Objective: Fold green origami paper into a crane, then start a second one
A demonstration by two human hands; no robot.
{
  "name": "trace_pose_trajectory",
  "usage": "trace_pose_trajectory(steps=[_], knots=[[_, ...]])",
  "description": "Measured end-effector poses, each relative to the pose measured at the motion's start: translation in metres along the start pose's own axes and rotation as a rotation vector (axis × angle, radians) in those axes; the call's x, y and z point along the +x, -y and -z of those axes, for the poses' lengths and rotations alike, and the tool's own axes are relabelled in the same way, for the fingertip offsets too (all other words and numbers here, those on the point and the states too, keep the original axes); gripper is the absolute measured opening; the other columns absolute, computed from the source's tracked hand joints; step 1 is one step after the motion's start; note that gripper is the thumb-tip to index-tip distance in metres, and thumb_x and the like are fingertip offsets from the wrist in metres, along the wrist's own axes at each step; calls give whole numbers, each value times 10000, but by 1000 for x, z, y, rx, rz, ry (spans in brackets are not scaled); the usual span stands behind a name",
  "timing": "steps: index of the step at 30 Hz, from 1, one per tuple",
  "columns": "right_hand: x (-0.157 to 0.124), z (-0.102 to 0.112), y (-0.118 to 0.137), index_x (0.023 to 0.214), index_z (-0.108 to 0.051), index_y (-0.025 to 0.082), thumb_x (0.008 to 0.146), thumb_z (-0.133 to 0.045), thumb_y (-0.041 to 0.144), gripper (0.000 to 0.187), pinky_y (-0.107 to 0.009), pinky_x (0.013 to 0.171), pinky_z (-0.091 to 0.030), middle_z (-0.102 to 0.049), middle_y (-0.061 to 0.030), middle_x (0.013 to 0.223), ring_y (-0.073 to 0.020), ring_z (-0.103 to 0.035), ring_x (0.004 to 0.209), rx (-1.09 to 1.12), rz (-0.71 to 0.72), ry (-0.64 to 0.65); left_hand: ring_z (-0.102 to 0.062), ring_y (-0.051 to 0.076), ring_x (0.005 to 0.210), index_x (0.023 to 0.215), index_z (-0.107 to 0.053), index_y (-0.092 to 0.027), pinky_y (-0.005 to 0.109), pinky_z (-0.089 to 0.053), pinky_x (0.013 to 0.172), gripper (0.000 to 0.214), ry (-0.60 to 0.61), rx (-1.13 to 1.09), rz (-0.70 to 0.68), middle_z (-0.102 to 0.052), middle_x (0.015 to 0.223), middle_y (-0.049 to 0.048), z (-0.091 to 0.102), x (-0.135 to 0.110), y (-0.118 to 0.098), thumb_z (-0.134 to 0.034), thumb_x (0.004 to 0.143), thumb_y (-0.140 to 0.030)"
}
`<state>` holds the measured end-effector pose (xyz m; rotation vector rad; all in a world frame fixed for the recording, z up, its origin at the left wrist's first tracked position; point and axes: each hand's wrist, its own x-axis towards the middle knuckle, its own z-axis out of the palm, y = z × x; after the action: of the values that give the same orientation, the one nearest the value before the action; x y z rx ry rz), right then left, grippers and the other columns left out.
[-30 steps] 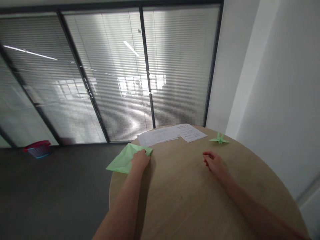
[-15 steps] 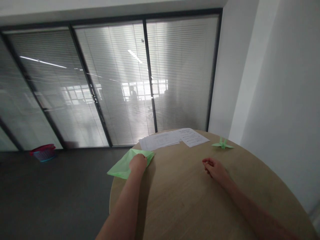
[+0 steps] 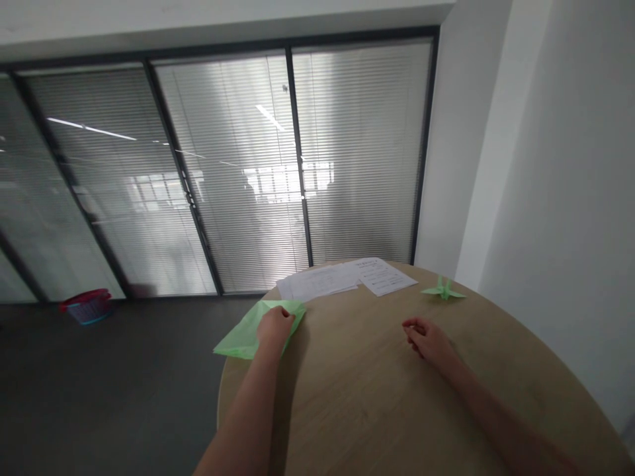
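Green paper (image 3: 241,336) lies at the left edge of a round, pale wooden table (image 3: 347,390), one pointed corner jutting past the rim. Around us stand blinds (image 3: 362,165) behind dark-framed glass, a white wall (image 3: 565,165) and, on the gray floor (image 3: 149,403), a red-rimmed basket (image 3: 89,307). White sheets (image 3: 317,283) rest along the table's far edge; a folded green figure (image 3: 443,290) sits near the far right edge. Thin and light-toned, the paper is partly hidden under our left hand (image 3: 274,327); whether the fingers pinch it, we cannot tell. Our right hand (image 3: 429,342), well apart, is loosely curled. Compared with a second ago, our left fingers, then laid flatter, are bunched tighter, while the paper keeps its place.
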<state>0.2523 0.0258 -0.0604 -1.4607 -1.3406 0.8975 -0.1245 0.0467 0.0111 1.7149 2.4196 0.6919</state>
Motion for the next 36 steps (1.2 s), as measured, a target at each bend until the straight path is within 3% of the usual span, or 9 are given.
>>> trace_pose_trajectory(steps=[6,9,12,17,22,28,30,34,36], knots=[[2,0,-1,856,-643,211,766,-569,315,156,-214,442,-380,-561,26,573,-121,-524,477,10,-5,14,-677,254,903,853,-675,-186,286,-418,683,228,-67,-78,-12,-740,947,103,6,0,-3,-540,882,-368],[-3,-1,10,875,-656,199,762,-597,303,165,-214,418,-377,-584,9,613,-126,-526,494,58,-11,-13,-665,240,818,834,-650,-205,286,-374,631,204,-222,-108,-59,-724,851,68,19,-16,-24,-526,889,-357],[-18,-4,31,940,-677,187,777,-640,331,220,-240,480,-469,-661,-48,779,-160,-605,627,246,11,15,-629,202,702,835,-631,-218,279,-337,597,187,-260,-193,-222,-689,741,30,25,-48,-56,-528,887,-365],[-47,-16,61,1104,-681,201,867,-620,444,345,-321,735,-567,-683,-120,1161,-216,-687,925,631,-103,304,-582,158,638,791,-643,-204,266,-353,597,196,16,-397,-519,-661,694,10,-6,-103,-100,-552,867,-359],[-54,-28,58,1084,-677,189,946,-446,552,452,-303,759,-563,-717,-119,1119,-211,-701,936,740,-198,549,-625,176,730,854,-700,-170,273,-444,662,225,365,-604,-621,-719,818,46,-49,-126,-112,-538,863,-326],[-44,-32,37,956,-689,165,813,-659,292,195,-305,665,-569,-765,-96,927,-232,-721,798,719,-202,433,-650,231,910,996,-743,-166,332,-486,841,305,490,-575,-744,-739,1008,76,-56,-126,-109,-488,907,-308],[-38,-32,32,914,-699,162,808,-637,247,150,-335,682,-576,-768,-93,856,-239,-724,749,712,-222,364,-654,229,949,1002,-738,-178,339,-493,882,254,432,-571,-712,-737,1030,68,-50,-118,-105,-532,884,-269],[-30,-27,29,929,-705,168,855,-581,222,154,-362,793,-571,-770,-102,904,-235,-731,791,712,-230,239,-572,246,1178,1126,-670,-166,390,-385,1082,304,44,-563,-549,-666,1219,108,-37,-89,-90,-609,828,-174],[-29,-22,30,954,-697,179,873,-573,234,157,-355,771,-574,-767,-99,935,-225,-729,786,702,-237,211,-549,257,1229,1265,-589,-158,392,-417,1053,449,37,-603,-398,-603,1326,135,-34,-74,-83,-646,823,-217]])
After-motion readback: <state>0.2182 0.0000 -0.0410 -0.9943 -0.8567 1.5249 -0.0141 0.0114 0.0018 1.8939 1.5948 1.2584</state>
